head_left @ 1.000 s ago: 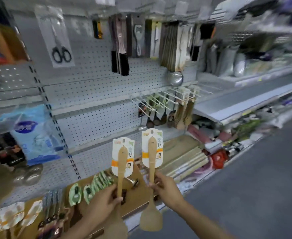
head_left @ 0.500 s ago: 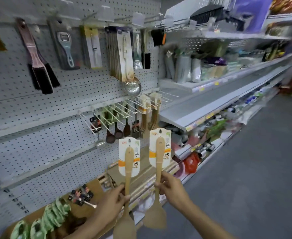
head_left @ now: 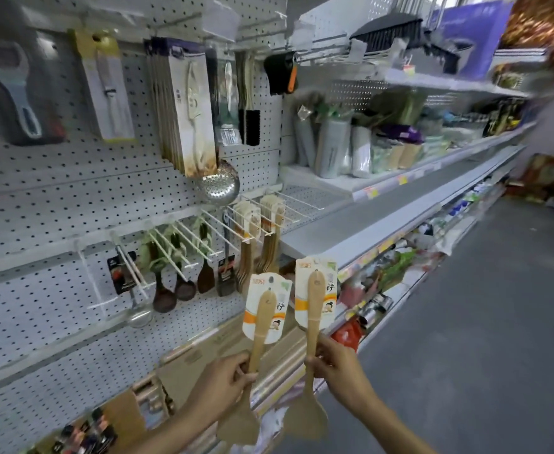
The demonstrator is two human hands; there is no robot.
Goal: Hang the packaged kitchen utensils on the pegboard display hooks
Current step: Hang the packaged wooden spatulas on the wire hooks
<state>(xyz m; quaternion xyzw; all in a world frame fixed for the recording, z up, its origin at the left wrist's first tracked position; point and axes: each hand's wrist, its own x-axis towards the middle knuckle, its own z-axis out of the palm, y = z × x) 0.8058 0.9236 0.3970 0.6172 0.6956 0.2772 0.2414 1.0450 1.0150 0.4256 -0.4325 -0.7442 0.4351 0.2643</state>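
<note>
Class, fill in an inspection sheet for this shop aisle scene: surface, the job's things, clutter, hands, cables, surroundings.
Surface: white pegboard wall with a row of white wire hooks, several bare at the front.
Job's things: two wooden spatulas on white-and-orange cards, one in each hand, left spatula, right spatula; neither hung yet.
Clutter: dark ladles, perforated metal skimmer and boxed utensils hang on the board.
Hands: left hand and right hand each grip a spatula handle, blades down.
Cables: nothing seen.
Surroundings: stocked grey shelves to the right, grey aisle floor.
</note>
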